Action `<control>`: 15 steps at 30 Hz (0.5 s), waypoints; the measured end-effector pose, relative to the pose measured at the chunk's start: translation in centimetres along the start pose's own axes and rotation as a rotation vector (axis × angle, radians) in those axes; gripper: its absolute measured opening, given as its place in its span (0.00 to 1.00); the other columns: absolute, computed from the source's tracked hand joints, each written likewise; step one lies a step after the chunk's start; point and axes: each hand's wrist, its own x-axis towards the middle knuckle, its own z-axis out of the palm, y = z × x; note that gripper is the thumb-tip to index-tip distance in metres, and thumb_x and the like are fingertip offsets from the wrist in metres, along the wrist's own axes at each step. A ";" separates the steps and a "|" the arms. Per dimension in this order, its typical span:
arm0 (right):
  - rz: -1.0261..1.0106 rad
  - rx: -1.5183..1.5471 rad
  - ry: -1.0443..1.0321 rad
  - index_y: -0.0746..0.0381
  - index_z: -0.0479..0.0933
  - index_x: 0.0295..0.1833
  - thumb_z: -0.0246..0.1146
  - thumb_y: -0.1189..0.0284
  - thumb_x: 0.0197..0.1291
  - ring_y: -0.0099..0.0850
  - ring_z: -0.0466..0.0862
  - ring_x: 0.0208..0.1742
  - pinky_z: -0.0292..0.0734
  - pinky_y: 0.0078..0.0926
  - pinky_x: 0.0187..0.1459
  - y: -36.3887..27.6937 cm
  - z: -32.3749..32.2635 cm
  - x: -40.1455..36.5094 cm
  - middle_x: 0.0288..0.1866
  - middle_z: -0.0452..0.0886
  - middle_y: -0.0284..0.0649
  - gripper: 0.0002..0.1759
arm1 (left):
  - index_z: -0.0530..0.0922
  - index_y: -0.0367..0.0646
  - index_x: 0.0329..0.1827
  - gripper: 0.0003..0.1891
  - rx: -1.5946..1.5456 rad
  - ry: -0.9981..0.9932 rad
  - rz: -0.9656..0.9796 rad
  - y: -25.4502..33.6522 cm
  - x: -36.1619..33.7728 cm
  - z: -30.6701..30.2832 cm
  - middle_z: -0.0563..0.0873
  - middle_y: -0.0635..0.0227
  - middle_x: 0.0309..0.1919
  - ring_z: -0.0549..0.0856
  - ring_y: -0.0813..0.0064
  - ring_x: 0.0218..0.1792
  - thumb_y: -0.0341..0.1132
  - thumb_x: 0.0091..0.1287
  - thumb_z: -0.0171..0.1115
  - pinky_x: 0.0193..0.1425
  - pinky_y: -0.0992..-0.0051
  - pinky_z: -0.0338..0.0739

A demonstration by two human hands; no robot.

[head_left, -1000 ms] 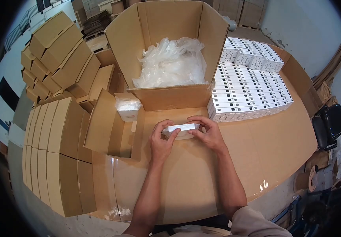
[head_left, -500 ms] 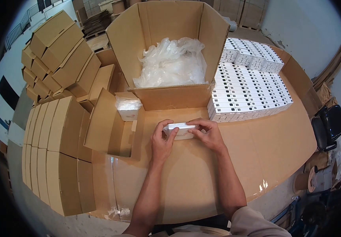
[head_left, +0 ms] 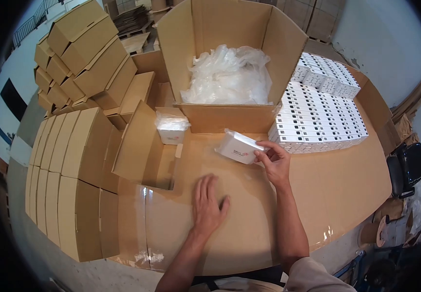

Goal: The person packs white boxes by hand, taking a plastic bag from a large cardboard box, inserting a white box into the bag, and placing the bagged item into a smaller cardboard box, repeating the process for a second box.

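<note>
Held by its right end in my right hand (head_left: 274, 163) is a small white box (head_left: 240, 147) with a clear plastic bag around it and a red mark on its face. It is tilted above the cardboard-covered table (head_left: 239, 214). My left hand (head_left: 209, 204) is empty, fingers extended and thumb apart, low over the table. Left of it stands an open brown carton (head_left: 135, 146) with white bagged boxes (head_left: 172, 134) at its far end.
Behind my hands, a large open carton (head_left: 234, 118) holds crumpled clear plastic bags (head_left: 232, 75). Rows of white boxes (head_left: 322, 117) are stacked to its right. Brown cartons (head_left: 69, 146) pile up along the left side. A black chair (head_left: 407, 160) stands beyond the table's right edge.
My left hand has let go of the white box and moved down toward me. My right hand keeps hold of it and has turned its printed face into view. The camera view has shifted slightly.
</note>
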 end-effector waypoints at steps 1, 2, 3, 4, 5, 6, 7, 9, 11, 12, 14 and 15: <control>0.000 0.001 0.001 0.68 0.85 0.55 0.72 0.82 0.65 0.22 0.87 0.36 0.84 0.20 0.38 -0.1 0.4 -0.1 0.42 0.88 0.39 0.14 | 0.66 0.36 0.76 0.37 0.012 -0.045 0.018 0.2 -0.8 -0.8 0.69 0.48 0.74 0.65 0.41 0.76 0.38 0.66 0.70 0.81 0.51 0.60; 0.002 0.001 -0.001 0.68 0.84 0.56 0.71 0.82 0.66 0.23 0.88 0.37 0.84 0.20 0.39 -0.2 0.9 0.0 0.43 0.88 0.40 0.14 | 0.67 0.37 0.76 0.36 0.042 -0.081 0.013 0.5 -1.7 -1.5 0.69 0.49 0.75 0.65 0.41 0.76 0.39 0.67 0.70 0.81 0.50 0.60; -0.030 0.019 -0.006 0.68 0.83 0.56 0.70 0.82 0.66 0.24 0.88 0.38 0.85 0.21 0.40 -0.5 1.7 0.0 0.45 0.87 0.41 0.13 | 0.69 0.38 0.75 0.34 0.071 -0.121 0.005 0.7 -2.7 -2.3 0.69 0.50 0.76 0.64 0.42 0.77 0.41 0.67 0.69 0.81 0.50 0.59; -0.059 0.038 -0.009 0.68 0.82 0.57 0.69 0.83 0.67 0.25 0.89 0.39 0.86 0.22 0.41 -0.9 2.7 0.0 0.47 0.86 0.41 0.13 | 0.71 0.40 0.74 0.33 0.100 -0.164 -0.001 0.9 -3.7 -3.0 0.68 0.51 0.77 0.64 0.43 0.77 0.42 0.68 0.68 0.81 0.49 0.59; -0.088 0.055 -0.009 0.68 0.81 0.57 0.68 0.83 0.68 0.27 0.90 0.41 0.87 0.23 0.42 -1.3 3.8 0.1 0.49 0.86 0.42 0.13 | 0.72 0.41 0.74 0.33 0.114 -0.184 -0.009 1.1 -4.5 -3.7 0.68 0.52 0.77 0.64 0.43 0.78 0.43 0.68 0.68 0.82 0.48 0.59; -0.114 0.071 -0.021 0.68 0.80 0.58 0.67 0.83 0.69 0.28 0.90 0.41 0.87 0.24 0.43 -1.6 4.7 0.3 0.50 0.85 0.42 0.13 | 0.72 0.42 0.74 0.32 0.126 -0.203 -0.016 1.2 -5.3 -4.3 0.68 0.54 0.78 0.63 0.43 0.78 0.43 0.68 0.68 0.82 0.47 0.58; -0.140 0.087 -0.031 0.68 0.79 0.59 0.66 0.84 0.70 0.29 0.90 0.42 0.87 0.25 0.43 -1.8 5.8 0.6 0.51 0.84 0.42 0.14 | 0.73 0.44 0.74 0.32 0.137 -0.222 -0.023 1.3 -6.0 -4.7 0.68 0.55 0.78 0.63 0.44 0.78 0.44 0.68 0.68 0.82 0.46 0.58; -0.180 0.106 -0.058 0.68 0.77 0.59 0.65 0.84 0.71 0.30 0.90 0.43 0.88 0.26 0.45 -2.4 7.8 1.4 0.53 0.83 0.43 0.14 | 0.74 0.45 0.74 0.31 0.117 -0.227 -0.037 1.2 -7.1 -5.2 0.68 0.56 0.78 0.63 0.44 0.79 0.44 0.68 0.68 0.82 0.46 0.58; -0.213 0.118 -0.095 0.68 0.75 0.60 0.63 0.85 0.71 0.31 0.90 0.45 0.88 0.26 0.45 -3.2 9.9 2.4 0.53 0.83 0.44 0.14 | 0.76 0.45 0.73 0.30 0.100 -0.222 -0.048 1.1 -7.4 -5.6 0.69 0.57 0.78 0.63 0.45 0.79 0.44 0.68 0.68 0.82 0.46 0.57; -0.218 0.121 -0.120 0.68 0.75 0.60 0.63 0.85 0.71 0.31 0.90 0.45 0.88 0.26 0.46 -3.4 10.9 2.8 0.53 0.83 0.44 0.14 | 0.76 0.45 0.72 0.30 0.092 -0.216 -0.050 1.1 -7.4 -5.6 0.69 0.57 0.78 0.63 0.45 0.79 0.44 0.68 0.68 0.82 0.46 0.57; -0.226 0.126 -0.170 0.68 0.75 0.61 0.63 0.85 0.72 0.31 0.90 0.46 0.88 0.27 0.46 -3.7 12.6 3.7 0.53 0.83 0.44 0.14 | 0.77 0.45 0.72 0.29 0.080 -0.205 -0.049 0.9 -7.4 -5.6 0.69 0.57 0.78 0.63 0.45 0.79 0.44 0.68 0.68 0.82 0.46 0.58; -0.234 0.127 -0.189 0.69 0.75 0.60 0.62 0.85 0.72 0.31 0.90 0.45 0.88 0.27 0.46 -3.6 13.3 4.0 0.53 0.83 0.43 0.14 | 0.77 0.45 0.71 0.29 0.076 -0.202 -0.045 0.8 -7.5 -5.5 0.69 0.57 0.78 0.63 0.45 0.79 0.44 0.68 0.68 0.82 0.46 0.58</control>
